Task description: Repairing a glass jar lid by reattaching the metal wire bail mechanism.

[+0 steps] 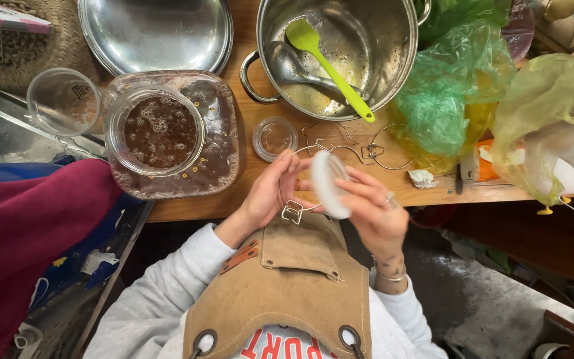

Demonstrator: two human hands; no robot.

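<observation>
Hands, two: left hand [270, 193] gripping one wire clasp [293, 211], right hand [375, 211] gripping one glass lid [329, 183].

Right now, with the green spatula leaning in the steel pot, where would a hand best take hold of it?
Grip the green spatula by the free end of its handle, where it pokes over the steel pot rim nearest the person. Coming from the person's side looks best: that end is raised and clear, while the blade sits down inside beside the metal ladle.
</observation>
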